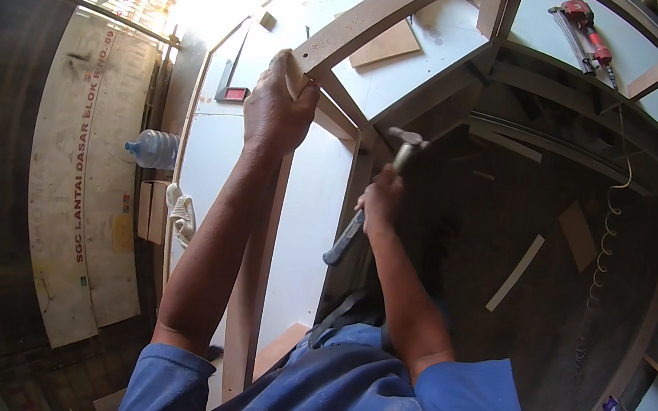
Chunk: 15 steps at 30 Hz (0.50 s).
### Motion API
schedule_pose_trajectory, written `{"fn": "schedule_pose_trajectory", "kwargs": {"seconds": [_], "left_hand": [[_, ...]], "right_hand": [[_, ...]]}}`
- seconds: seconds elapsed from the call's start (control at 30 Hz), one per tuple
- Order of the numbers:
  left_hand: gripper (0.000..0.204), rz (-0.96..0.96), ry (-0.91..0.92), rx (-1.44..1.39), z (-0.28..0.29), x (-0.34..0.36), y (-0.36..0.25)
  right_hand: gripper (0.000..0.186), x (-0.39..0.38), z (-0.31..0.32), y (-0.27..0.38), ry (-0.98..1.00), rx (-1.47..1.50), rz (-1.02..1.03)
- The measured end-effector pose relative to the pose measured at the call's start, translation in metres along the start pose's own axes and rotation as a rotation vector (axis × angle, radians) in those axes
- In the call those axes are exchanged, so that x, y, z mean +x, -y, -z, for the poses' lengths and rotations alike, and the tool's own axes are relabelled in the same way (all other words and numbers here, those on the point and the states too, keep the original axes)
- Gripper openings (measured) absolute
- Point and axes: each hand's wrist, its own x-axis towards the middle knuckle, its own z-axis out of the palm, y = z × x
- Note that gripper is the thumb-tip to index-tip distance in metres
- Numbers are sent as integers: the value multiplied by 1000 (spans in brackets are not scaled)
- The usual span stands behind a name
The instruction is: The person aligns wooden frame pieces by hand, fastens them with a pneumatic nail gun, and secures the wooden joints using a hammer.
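Right hand (381, 201) closed round a dark-gripped hammer (401, 158) — left hand (281, 105) clasping a brown wooden frame (370, 23).

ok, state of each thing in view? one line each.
Wooden frame: pieces joined, one corner held
Left hand: grip closed on that corner
Right hand: grip closed around the hammer handle
Hammer: held, tilted, head pointing away from the person
Nail gun: lying down, not held
Air hose: coiled for part of its length
White strip: lying loose
Water jug: neck toward picture left; fill unclear
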Motion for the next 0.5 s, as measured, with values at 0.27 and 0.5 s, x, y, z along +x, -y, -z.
{"fn": "schedule_pose_trajectory", "kwargs": {"seconds": [0.27, 0.5], "left_hand": [[65, -8, -1, 36, 0, -2, -1], [63, 24, 23, -27, -7, 3, 8]], "right_hand": [[40, -3, -1, -15, 180, -162, -203], [43, 3, 15, -15, 157, -81, -168]]}}
